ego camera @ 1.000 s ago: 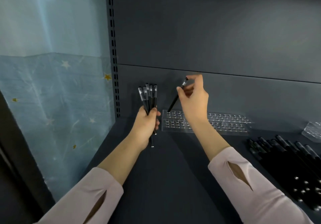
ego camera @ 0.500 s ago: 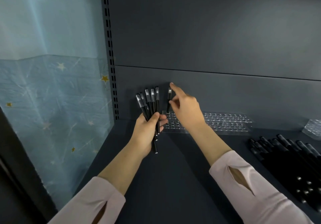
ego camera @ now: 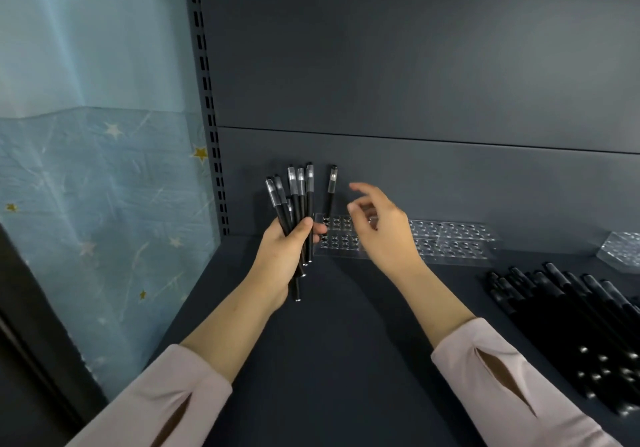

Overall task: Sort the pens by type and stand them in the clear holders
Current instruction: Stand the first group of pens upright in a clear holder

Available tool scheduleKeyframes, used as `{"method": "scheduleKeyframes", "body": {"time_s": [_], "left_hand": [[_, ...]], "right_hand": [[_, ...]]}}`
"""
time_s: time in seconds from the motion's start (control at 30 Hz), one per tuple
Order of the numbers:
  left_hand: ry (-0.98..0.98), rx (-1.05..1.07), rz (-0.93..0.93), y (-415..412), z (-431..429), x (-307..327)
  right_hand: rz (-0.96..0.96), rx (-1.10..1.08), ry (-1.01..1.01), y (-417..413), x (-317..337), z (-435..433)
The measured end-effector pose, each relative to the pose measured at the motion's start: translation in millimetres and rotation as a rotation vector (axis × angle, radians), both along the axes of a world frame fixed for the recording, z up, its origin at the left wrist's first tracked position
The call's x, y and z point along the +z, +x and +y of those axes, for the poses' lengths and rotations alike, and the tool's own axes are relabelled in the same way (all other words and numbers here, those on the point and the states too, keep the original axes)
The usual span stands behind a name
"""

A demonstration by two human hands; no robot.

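Note:
My left hand (ego camera: 285, 259) grips a bunch of several black pens (ego camera: 298, 200) with clear caps, held upright above the shelf. A single black pen (ego camera: 331, 188) stands upright in a hole at the far left end of the clear holder (ego camera: 450, 242), which lies along the back of the shelf. My right hand (ego camera: 379, 235) hovers just right of that pen with loose fingers, holding nothing and partly covering the holder.
A pile of black pens (ego camera: 571, 322) lies on the dark shelf (ego camera: 329, 360) at the right. A second clear holder (ego camera: 623, 247) sits at the far right edge. A slotted upright (ego camera: 207, 100) and a blue starred sheet (ego camera: 104, 204) bound the left side.
My right hand brought one pen down into the holder's left end, let go of it and drew back to the right. The left hand kept its bunch and shifted slightly.

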State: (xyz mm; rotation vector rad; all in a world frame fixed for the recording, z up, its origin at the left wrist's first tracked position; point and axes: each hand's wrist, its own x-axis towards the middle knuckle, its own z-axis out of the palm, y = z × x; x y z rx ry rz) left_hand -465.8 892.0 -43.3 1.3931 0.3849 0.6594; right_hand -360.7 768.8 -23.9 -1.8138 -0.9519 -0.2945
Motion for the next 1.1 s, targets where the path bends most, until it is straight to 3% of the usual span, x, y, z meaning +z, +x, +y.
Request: {"method": "scheduleKeyframes", "body": {"time_s": [0.2, 0.27, 0.4, 0.57, 0.77, 1.1], "left_hand": [[0.076, -0.204, -0.027, -7.8, -11.3, 7.5], [0.105, -0.230, -0.029, -8.0, -14.3, 8.2], [0.088, -0.205, -0.020, -7.5, -13.7, 5.7], [-0.099, -0.104, -0.012, -4.8, -5.0, 3.9], [-0.269, -0.031, 0.003, 1.8, -0.4, 2.7], [-0.094, -0.068, -0.015, 6.6, 0.7, -5.9]], "right_hand": [[0.416, 0.274, 0.213, -17.1, 21.5, 3.9], [0.461, 0.271, 0.286, -17.7, 24.9, 3.8], [0.382, 0.094, 0.393, -11.2, 27.8, 0.2], [0.211, -0.162, 0.647, -1.2, 30.9, -5.3], [0.007, -0.198, 0.495, 6.5, 28.2, 15.3], [-0.235, -0.244, 0.297, 11.4, 18.4, 37.8]]}}
